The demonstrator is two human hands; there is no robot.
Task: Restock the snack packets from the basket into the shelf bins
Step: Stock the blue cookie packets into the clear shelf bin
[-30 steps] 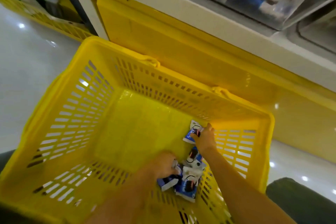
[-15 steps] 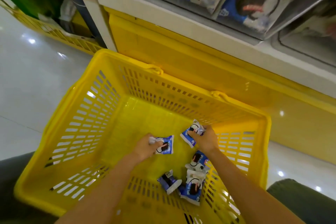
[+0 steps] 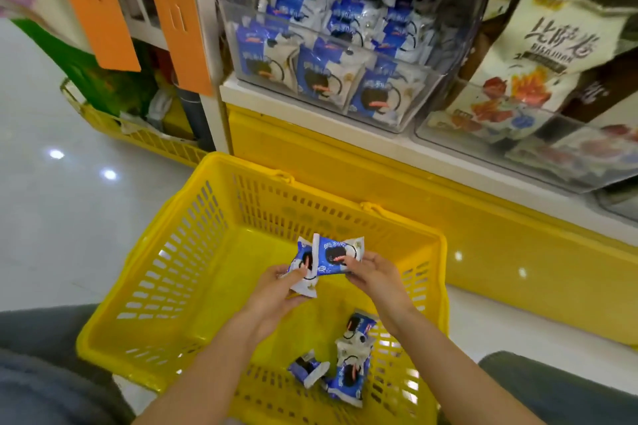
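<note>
Over the yellow basket [image 3: 165, 252] my left hand [image 3: 276, 293] grips a blue-and-white snack packet [image 3: 303, 269]. My right hand [image 3: 373, 272] pinches a second packet [image 3: 336, 254] that overlaps the first. Both packets are lifted above the basket floor. Three more packets [image 3: 348, 362] lie in the basket's near right corner. Above the basket, a clear shelf bin [image 3: 328, 55] holds several of the same blue-and-white packets.
A second clear bin [image 3: 538, 121] to the right holds cream-coloured snack bags. The shelf base [image 3: 448, 217] is yellow. Orange panels [image 3: 93, 3] hang at upper left, with another yellow basket [image 3: 152, 138] of goods behind on the white floor. My knees frame the basket.
Both hands rose from the basket floor, each with a packet, and came together. The view tilted up, so the shelf bins came into sight.
</note>
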